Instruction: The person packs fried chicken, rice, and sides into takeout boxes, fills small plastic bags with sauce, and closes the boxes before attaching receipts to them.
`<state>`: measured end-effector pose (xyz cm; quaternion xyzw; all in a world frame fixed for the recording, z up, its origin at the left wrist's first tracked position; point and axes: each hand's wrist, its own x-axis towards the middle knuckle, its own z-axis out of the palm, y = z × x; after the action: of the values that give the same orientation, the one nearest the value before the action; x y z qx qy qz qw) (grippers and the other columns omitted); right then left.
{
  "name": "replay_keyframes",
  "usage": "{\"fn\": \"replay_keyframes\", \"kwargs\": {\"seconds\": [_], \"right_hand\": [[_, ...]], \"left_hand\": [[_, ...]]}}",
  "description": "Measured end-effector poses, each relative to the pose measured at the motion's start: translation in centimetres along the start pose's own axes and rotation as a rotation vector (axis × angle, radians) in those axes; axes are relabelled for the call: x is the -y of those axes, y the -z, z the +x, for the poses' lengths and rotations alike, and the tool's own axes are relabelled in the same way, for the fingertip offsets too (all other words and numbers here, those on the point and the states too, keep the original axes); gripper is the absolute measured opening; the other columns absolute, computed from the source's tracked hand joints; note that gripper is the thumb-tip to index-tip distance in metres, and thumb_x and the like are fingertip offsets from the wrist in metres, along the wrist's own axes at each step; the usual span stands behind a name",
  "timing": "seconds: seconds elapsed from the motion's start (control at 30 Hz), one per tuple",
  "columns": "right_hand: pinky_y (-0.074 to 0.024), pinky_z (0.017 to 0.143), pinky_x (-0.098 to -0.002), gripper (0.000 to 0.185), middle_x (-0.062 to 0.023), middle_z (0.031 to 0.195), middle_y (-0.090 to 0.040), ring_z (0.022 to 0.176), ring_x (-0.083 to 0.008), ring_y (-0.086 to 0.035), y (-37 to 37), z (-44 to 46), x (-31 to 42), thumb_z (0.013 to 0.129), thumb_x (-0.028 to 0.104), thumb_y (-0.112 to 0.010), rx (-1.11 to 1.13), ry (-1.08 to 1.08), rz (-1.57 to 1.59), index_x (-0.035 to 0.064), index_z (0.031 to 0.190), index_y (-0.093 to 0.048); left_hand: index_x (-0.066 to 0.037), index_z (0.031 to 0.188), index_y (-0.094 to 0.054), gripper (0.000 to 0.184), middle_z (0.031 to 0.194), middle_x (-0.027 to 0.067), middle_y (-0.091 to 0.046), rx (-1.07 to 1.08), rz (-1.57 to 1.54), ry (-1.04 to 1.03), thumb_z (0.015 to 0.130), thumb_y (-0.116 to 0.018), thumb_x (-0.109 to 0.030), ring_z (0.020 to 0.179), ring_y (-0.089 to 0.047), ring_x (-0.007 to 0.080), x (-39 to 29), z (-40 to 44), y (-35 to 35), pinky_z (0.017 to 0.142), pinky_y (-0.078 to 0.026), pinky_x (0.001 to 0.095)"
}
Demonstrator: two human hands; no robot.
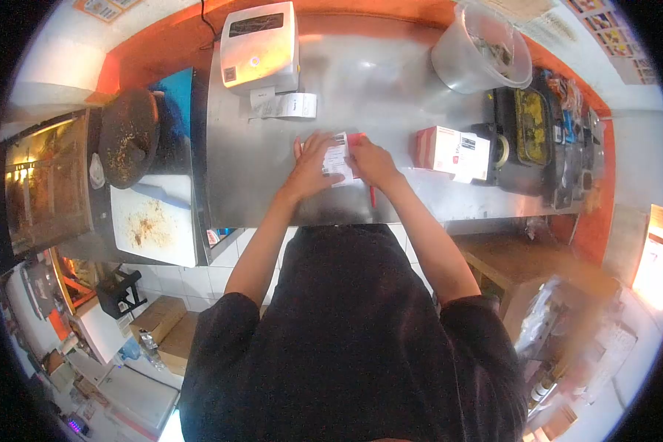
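Note:
A white printed paper slip (337, 159) lies on the steel counter between my hands, with part of a red item (356, 138) showing beside its upper right edge. My left hand (311, 168) covers the slip's left side, thumb low on the paper and fingers along its top. Bent fingers of my right hand (374, 163) press together at the slip's right edge; the fingertips are partly hidden. Below that hand, a thin red strip (373, 197) points toward the counter's front edge.
Behind my left hand stands a label printer (259, 44) with a printed strip (296, 105) hanging out. To the right are a red-and-white box (453, 153), a clear plastic tub (457, 55) and a dark container of yellow food (532, 125). A stained white board (155, 225) lies left.

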<state>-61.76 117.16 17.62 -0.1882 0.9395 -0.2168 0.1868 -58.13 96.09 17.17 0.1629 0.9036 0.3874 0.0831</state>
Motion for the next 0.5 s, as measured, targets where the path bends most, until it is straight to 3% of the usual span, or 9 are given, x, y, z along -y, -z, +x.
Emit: {"fn": "replay_keyframes", "kwargs": {"seconds": [0.03, 0.1, 0.23, 0.3, 0.33, 0.37, 0.43, 0.5], "right_hand": [[-0.0562, 0.084, -0.0515, 0.039, -0.0232, 0.112, -0.066, 0.099, -0.0422, -0.069, 1.3, -0.1, 1.0, 0.095, 0.036, -0.061, 0.005, -0.002, -0.008, 0.0004, 0.11, -0.067], [-0.0544, 0.08, -0.0497, 0.038, -0.0208, 0.097, -0.066, 0.097, -0.0387, -0.068, 4.2, -0.3, 2.2, 0.088, 0.04, -0.071, 0.06, -0.206, -0.138, 0.0041, 0.101, -0.07], [-0.0545, 0.078, -0.0451, 0.037, -0.0171, 0.094, -0.066, 0.091, -0.0332, -0.068, 4.2, -2.8, -2.4, 0.084, 0.039, -0.076, 0.027, -0.396, -0.223, 0.0052, 0.098, -0.07], [-0.0537, 0.075, -0.0396, 0.03, -0.0132, 0.093, -0.066, 0.081, -0.0258, -0.066, 8.7, -7.7, -3.3, 0.086, 0.03, -0.076, 0.147, -0.103, 0.263, 0.0029, 0.098, -0.068], [-0.0516, 0.072, -0.035, 0.028, -0.0085, 0.095, -0.065, 0.077, -0.018, -0.06, 12.1, -10.0, -2.6, 0.089, 0.023, -0.073, 0.167, -0.136, 0.446, -0.0007, 0.101, -0.067], [-0.0516, 0.072, -0.035, 0.028, -0.0085, 0.095, -0.065, 0.077, -0.018, -0.06, 13.4, -12.0, -4.5, 0.089, 0.023, -0.073, 0.152, -0.161, 0.434, -0.0007, 0.101, -0.067], [-0.0518, 0.07, -0.0359, 0.031, -0.0066, 0.08, -0.065, 0.08, -0.0183, -0.063, 15.5, -16.5, -10.0, 0.088, 0.026, -0.075, -0.115, -0.294, 0.944, 0.0006, 0.104, -0.067], [-0.0501, 0.067, -0.0293, 0.032, -0.0021, 0.088, -0.066, 0.072, -0.0123, -0.058, 16.0, -19.9, -16.1, 0.094, 0.029, -0.07, -0.459, -0.493, 0.927, 0.0005, 0.11, -0.069]], "left_hand": [[-0.014, 0.138, -0.05, 0.08, 0.155, 0.0131, -0.042, -0.003, -0.009, 0.001, 0.069, -0.088, -0.031, 0.152, -0.023, 0.0405, 0.5, -0.1, -0.3, 0.121, 0.001, 0.0642], [-0.013, 0.138, -0.05, 0.081, 0.155, 0.0128, -0.042, -0.016, 0.03, -0.015, 0.068, -0.088, -0.031, 0.152, -0.023, 0.0407, 1.1, 0.3, -0.7, 0.121, 0.0, 0.0651], [-0.012, 0.139, -0.05, 0.082, 0.155, 0.0123, -0.042, -0.01, -0.004, 0.002, 0.069, -0.087, -0.034, 0.152, -0.024, 0.0406, 1.1, 0.2, -1.0, 0.121, -0.002, 0.066], [-0.01, 0.14, -0.049, 0.085, 0.154, 0.0118, -0.042, 0.017, 0.022, 0.022, 0.069, -0.087, -0.037, 0.152, -0.024, 0.04, 1.2, 0.4, -1.0, 0.121, -0.002, 0.0663], [-0.01, 0.14, -0.049, 0.085, 0.154, 0.0118, -0.042, 0.025, -0.002, -0.008, 0.069, -0.087, -0.037, 0.152, -0.024, 0.04, 1.0, 0.6, -1.1, 0.121, -0.002, 0.0663], [-0.01, 0.141, -0.049, 0.086, 0.154, 0.0122, -0.042, 0.021, 0.017, -0.004, 0.069, -0.087, -0.038, 0.152, -0.024, 0.0394, 0.9, 0.6, -0.9, 0.121, -0.002, 0.066], [-0.009, 0.142, -0.049, 0.087, 0.154, 0.0126, -0.043, 0.021, 0.045, -0.014, 0.069, -0.087, -0.039, 0.152, -0.024, 0.0388, 1.0, 0.6, -0.7, 0.121, -0.002, 0.0658], [-0.009, 0.142, -0.048, 0.089, 0.154, 0.0135, -0.043, 0.005, 0.048, -0.032, 0.069, -0.087, -0.04, 0.152, -0.025, 0.0378, 1.2, 0.5, -1.0, 0.121, -0.004, 0.065]]}}
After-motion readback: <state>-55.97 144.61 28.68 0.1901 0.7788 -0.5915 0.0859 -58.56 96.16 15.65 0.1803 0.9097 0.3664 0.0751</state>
